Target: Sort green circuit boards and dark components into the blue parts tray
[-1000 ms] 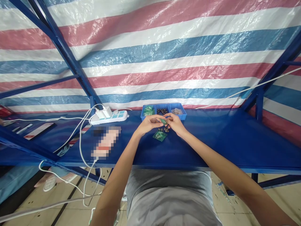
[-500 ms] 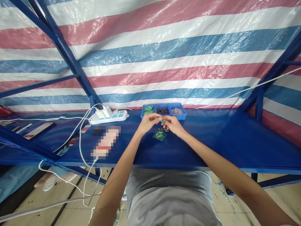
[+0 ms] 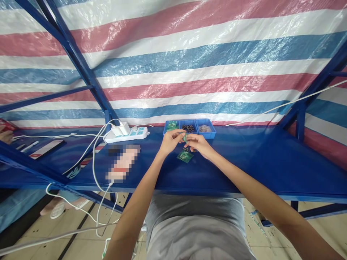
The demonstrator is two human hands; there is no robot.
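Observation:
In front of the blue tray (image 3: 208,136), my left hand (image 3: 172,140) pinches a small green plastic packet (image 3: 184,138) between thumb and fingers. My right hand (image 3: 198,143) meets it from the other side, fingers closed at the same packet; the fingers partly hide it. Just below the hands lies another green packet (image 3: 185,156) on the table, with thin pale metal pieces showing at it. A few small brassy and dark screw-like parts (image 3: 185,148) lie beneath my right fingers, partly covered.
The tray's compartments hold green packets (image 3: 171,125), dark metal parts (image 3: 188,128) and pale clear pieces (image 3: 204,128). To the left are a power strip (image 3: 127,135), white cables (image 3: 93,162), a blurred-out phone-like object (image 3: 124,162) and another phone (image 3: 46,148). Another person's hand (image 3: 5,136) shows far left.
The green packet between my hands has turned more upright, and my right fingers have shifted over the loose parts. Another person's hand has appeared at the far left.

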